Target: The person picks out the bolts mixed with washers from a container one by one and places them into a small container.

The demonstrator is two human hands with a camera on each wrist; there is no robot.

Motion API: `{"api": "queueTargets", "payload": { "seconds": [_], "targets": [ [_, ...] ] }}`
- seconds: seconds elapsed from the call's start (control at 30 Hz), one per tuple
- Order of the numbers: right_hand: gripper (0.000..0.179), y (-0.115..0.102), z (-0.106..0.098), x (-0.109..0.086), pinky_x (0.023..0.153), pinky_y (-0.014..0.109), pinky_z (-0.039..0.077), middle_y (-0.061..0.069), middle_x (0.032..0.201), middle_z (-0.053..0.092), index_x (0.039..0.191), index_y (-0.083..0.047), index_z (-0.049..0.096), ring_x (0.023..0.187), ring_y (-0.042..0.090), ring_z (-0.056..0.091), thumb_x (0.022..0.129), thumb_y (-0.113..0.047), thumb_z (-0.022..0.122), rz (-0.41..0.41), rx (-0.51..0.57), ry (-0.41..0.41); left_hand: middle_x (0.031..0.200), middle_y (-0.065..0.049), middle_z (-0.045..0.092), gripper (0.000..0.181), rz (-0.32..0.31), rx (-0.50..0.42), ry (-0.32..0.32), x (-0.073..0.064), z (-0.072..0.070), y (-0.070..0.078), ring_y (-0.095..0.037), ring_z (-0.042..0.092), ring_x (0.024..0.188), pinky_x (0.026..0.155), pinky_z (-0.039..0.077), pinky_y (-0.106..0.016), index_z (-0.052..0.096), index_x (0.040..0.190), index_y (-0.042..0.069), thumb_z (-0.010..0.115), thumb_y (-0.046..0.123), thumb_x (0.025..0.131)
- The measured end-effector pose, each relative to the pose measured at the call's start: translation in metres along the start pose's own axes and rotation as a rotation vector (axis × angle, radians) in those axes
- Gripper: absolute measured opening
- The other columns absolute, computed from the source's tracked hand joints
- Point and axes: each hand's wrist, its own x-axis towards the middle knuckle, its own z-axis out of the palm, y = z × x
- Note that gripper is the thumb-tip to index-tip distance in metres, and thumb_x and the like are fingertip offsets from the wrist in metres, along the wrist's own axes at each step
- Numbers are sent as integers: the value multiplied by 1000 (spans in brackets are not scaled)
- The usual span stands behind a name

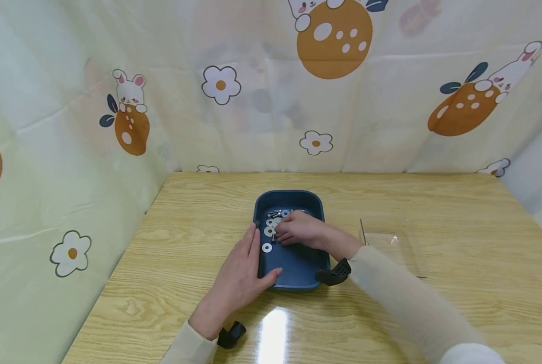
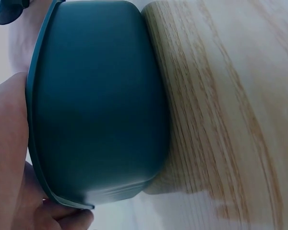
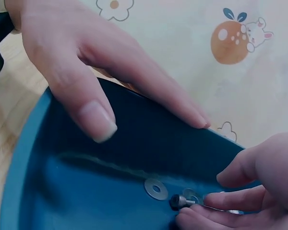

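Note:
A dark blue tray (image 1: 293,273) stands on the table, holding flat metal washers (image 1: 267,247) and bolts toward its left and far side. My left hand (image 1: 239,268) rests along the tray's left rim, fingers fairly straight and thumb over the near left part. In the left wrist view the same hand (image 2: 7,148) lies against the tray's rim beside its outer wall. My right hand (image 1: 303,228) reaches into the tray, its fingertips among the hardware. Seen from the right wrist, its fingertips (image 3: 194,216) are right at a bolt with a dark head (image 3: 176,202), near a washer (image 3: 156,189).
A clear, flat transparent piece (image 1: 391,247) lies on the wooden table (image 1: 189,217) to the right of the tray, partly behind the right forearm. A patterned curtain (image 1: 261,111) hangs behind the table and along its left side. Black wrist mounts (image 1: 334,273) are on both arms.

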Motion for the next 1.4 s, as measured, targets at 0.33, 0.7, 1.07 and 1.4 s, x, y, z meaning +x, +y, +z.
{"api": "queueTargets", "payload": {
  "seconds": [0.33, 0.7, 1.07, 1.4],
  "targets": [
    [37, 4, 16, 8, 106, 45, 50, 30, 128, 59, 129, 16, 53, 109, 29, 66, 101, -6, 46, 31, 182, -37, 167, -15, 13, 98, -10, 0, -15, 1, 0, 0, -29, 28, 150, 120, 33, -45, 19, 157, 1, 56, 64, 91],
    [34, 9, 22, 15, 104, 42, 52, 16, 111, 65, 128, 12, 56, 103, 23, 66, 100, -5, 46, 35, 245, -16, 167, -16, 13, 98, -7, -10, -19, 0, 0, 2, -29, 25, 151, 121, 31, -45, 18, 158, 2, 56, 64, 91],
    [38, 5, 23, 20, 103, 42, 52, 21, 117, 62, 133, 10, 51, 104, 25, 66, 100, -7, 44, 72, 235, 39, 166, -16, 14, 98, -5, -12, -13, 0, -2, 1, -28, 26, 151, 121, 31, -45, 19, 157, 1, 56, 64, 91],
    [33, 7, 26, 24, 100, 40, 54, 15, 107, 67, 126, 11, 59, 93, 19, 67, 101, -6, 47, 69, 286, 34, 166, -16, 14, 99, 0, -1, -9, -1, -1, 1, -29, 27, 151, 120, 32, -45, 19, 157, 1, 57, 64, 91]
  ]
}}
